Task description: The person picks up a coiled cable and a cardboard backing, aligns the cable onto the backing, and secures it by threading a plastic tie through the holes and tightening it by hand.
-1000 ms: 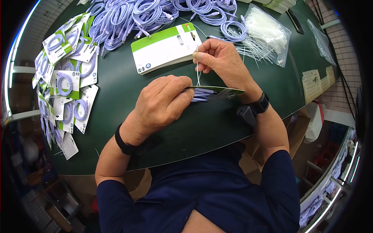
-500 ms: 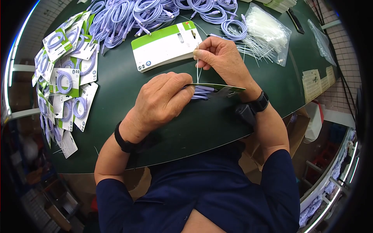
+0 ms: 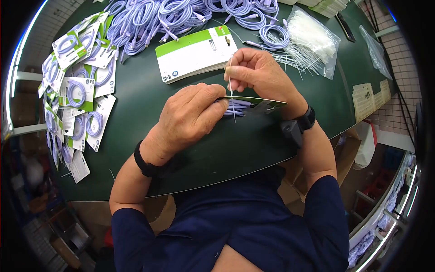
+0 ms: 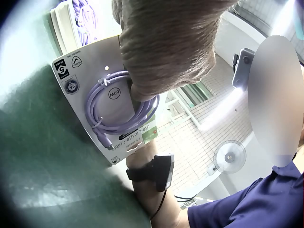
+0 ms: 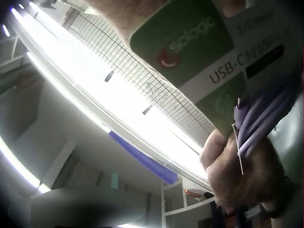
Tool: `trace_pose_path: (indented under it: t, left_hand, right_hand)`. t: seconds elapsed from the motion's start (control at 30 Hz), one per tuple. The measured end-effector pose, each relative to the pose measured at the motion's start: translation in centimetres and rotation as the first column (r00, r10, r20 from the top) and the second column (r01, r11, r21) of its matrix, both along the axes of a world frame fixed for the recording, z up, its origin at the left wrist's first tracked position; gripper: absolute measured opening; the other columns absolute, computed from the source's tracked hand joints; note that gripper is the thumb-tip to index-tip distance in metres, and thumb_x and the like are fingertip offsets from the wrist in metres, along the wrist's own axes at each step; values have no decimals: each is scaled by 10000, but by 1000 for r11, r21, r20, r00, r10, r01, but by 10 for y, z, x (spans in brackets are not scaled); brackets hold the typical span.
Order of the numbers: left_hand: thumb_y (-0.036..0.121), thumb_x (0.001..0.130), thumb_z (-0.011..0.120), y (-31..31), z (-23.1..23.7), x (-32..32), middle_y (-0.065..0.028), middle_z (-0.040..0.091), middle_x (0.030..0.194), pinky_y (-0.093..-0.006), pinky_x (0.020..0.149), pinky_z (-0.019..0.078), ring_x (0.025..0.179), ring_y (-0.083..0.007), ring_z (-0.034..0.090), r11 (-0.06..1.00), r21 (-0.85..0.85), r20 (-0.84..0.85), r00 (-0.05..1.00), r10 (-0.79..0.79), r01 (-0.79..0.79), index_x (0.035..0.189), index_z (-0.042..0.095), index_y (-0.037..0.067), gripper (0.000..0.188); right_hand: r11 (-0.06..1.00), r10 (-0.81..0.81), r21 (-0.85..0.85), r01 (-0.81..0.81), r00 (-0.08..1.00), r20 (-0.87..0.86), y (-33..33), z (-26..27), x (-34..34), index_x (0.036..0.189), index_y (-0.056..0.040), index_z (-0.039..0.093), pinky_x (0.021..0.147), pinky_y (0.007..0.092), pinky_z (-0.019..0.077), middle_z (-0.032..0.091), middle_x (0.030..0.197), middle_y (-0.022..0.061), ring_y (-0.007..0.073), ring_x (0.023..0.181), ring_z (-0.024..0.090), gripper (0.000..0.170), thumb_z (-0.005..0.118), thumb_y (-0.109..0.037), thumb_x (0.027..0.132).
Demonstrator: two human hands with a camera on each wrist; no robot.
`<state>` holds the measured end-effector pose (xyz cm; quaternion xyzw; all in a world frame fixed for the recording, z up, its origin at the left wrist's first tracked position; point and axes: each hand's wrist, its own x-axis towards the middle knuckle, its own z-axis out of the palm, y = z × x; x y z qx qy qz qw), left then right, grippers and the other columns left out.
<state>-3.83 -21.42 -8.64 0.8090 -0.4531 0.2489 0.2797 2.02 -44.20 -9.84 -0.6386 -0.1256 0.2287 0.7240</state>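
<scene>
In the head view my left hand [image 3: 190, 113] pinches a printed card [image 3: 258, 102] by its edge, thumb over the coiled lilac USB-C cable [image 3: 235, 109] on its underside. My right hand [image 3: 260, 75] pinches a thin white cable tie [image 3: 231, 84] above the card, between thumb and index finger. The tie runs down past the card's edge, its tail over the cable. In the left wrist view the cable coil [image 4: 95, 111] lies against the card, bound with white ties at two spots. The right wrist view shows the tie's tail [image 5: 239, 154] sticking out beside the coil.
A stack of green-and-white cards [image 3: 195, 56] lies just beyond my hands. Loose lilac cables [image 3: 154, 22] are heaped at the back. Carded cables [image 3: 76, 94] pile up on the left. A plastic bag of white ties [image 3: 312, 38] lies back right, with loose ties [image 3: 294, 61] spilling out.
My right hand has dipped slightly toward the card. A tie end that stood above the card with the other strand now hangs below its edge, across the cable. My left hand stays put.
</scene>
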Motion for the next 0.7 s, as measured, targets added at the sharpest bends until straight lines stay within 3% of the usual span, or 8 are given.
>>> trace_pose_path:
  t: [0.07, 0.13, 0.2, 0.27, 0.7]
  left_hand:
    - [1, 709, 792, -2, -1, 0, -100, 685, 978, -340, 643, 561, 759, -238, 687, 1000, -5, 17, 1000, 13, -13, 901, 673, 5, 226]
    - [14, 749, 750, -4, 0, 1, -76, 662, 981, -332, 633, 544, 746, -207, 664, 999, -15, 42, 999, 33, -32, 859, 646, 23, 151]
    - [7, 724, 772, -3, 2, -1, -83, 675, 990, -336, 640, 557, 760, -220, 681, 999, 12, 24, 999, 37, -37, 874, 656, 17, 190]
    - [-8, 672, 817, -1, 6, -1, -98, 701, 1009, -342, 655, 582, 789, -247, 714, 997, 64, -19, 999, 45, -44, 905, 677, 4, 272]
    - [-10, 691, 799, -1, 8, 10, -61, 712, 1012, -340, 653, 591, 804, -224, 723, 997, 54, -48, 998, -50, 53, 874, 676, 37, 226]
  right_hand:
    - [984, 150, 124, -128, 971, -184, -2, 5, 0, 1001, -16, 691, 698, 207, 551, 723, 903, 48, 78, 757, 684, 57, 718, -66, 993]
    - [980, 184, 106, -169, 972, -148, -4, 4, 3, 996, -19, 688, 698, 211, 551, 721, 898, 46, 81, 754, 682, 58, 724, -62, 983]
    - [969, 244, 67, -239, 965, -91, -7, 1, 6, 986, -25, 681, 699, 218, 550, 718, 888, 40, 87, 749, 677, 68, 738, -53, 962]
    - [970, 239, 63, -234, 966, -100, -7, 3, 6, 983, -25, 681, 698, 221, 548, 717, 885, 37, 89, 744, 672, 76, 745, -55, 955]
    - [957, 288, 3, -290, 948, -137, -14, 2, 9, 980, -27, 702, 658, 202, 488, 690, 824, -12, 57, 727, 625, 144, 783, -142, 949]
